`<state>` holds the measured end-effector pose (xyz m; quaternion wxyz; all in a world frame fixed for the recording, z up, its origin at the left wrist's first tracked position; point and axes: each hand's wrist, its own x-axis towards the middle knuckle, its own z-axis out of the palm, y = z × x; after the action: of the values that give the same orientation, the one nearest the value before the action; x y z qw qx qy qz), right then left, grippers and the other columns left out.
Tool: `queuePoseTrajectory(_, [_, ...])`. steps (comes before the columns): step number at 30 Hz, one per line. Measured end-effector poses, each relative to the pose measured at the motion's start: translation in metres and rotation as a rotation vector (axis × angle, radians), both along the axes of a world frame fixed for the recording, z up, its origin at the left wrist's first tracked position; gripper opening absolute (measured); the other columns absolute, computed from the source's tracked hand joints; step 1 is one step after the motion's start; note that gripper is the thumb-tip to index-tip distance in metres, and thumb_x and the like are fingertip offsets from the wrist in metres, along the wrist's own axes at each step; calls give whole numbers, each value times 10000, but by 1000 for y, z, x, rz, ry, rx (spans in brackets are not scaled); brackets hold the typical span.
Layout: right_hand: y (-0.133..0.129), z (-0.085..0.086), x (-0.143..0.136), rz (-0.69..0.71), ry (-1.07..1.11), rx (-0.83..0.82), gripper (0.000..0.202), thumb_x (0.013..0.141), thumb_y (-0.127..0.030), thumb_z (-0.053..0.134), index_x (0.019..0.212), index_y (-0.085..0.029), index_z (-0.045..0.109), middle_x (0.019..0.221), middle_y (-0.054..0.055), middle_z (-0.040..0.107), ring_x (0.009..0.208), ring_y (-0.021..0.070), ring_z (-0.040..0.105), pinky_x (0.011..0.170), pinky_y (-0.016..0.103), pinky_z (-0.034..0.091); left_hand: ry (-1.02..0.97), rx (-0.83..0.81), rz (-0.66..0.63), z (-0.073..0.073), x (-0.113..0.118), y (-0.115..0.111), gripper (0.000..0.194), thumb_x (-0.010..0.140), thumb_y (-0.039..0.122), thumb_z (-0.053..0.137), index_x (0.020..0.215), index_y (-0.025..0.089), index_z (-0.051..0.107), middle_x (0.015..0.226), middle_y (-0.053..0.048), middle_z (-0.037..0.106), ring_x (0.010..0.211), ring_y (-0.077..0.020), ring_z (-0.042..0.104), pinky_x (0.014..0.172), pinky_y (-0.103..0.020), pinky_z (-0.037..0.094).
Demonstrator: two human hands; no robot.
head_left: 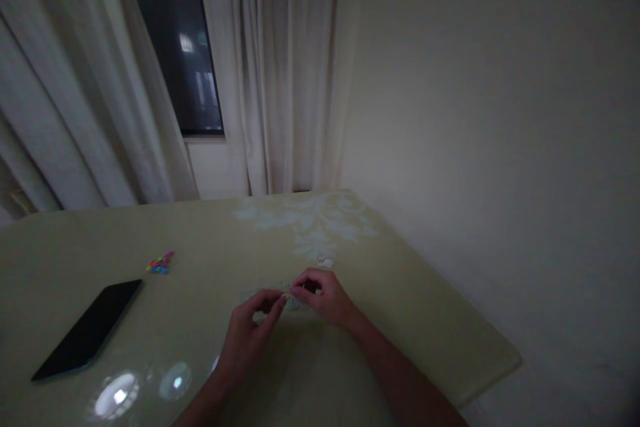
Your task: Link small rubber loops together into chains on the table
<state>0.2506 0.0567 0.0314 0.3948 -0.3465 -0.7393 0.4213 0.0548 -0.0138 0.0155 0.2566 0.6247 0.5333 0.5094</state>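
Observation:
My left hand [249, 328] and my right hand [329, 296] meet above the table, thumb and forefinger of each pinched together. Between the fingertips is a small pale piece [287, 295], too small and dim to name. Both hands seem to have hold of it. Behind and below the fingers, a pale, greyish patch of fine bits [296, 305] shows on the tabletop, partly hidden by the hands. Just beyond my right hand lies a small whitish object [325, 261] whose kind I cannot make out.
A dark flat tablet [90, 328] lies on the left of the table [200, 240]. Past it sits a little heap of brightly coloured small pieces [160, 263]. Lamp reflections glare on the glossy top. A wall [475, 147] borders the right side; curtains [285, 67] hang behind.

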Motion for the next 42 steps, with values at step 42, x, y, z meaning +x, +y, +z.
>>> queuePoseTrajectory(42, [-8,-1,-5,145,71,-252,338,819,-493,744,831,-165,662,699,-25,557,633,111,462,596,242,358,-137,174,-123,-5,-7,7,139,880,370,748,895,260,830,811,-44,755,726,-177,722,642,-241,590])
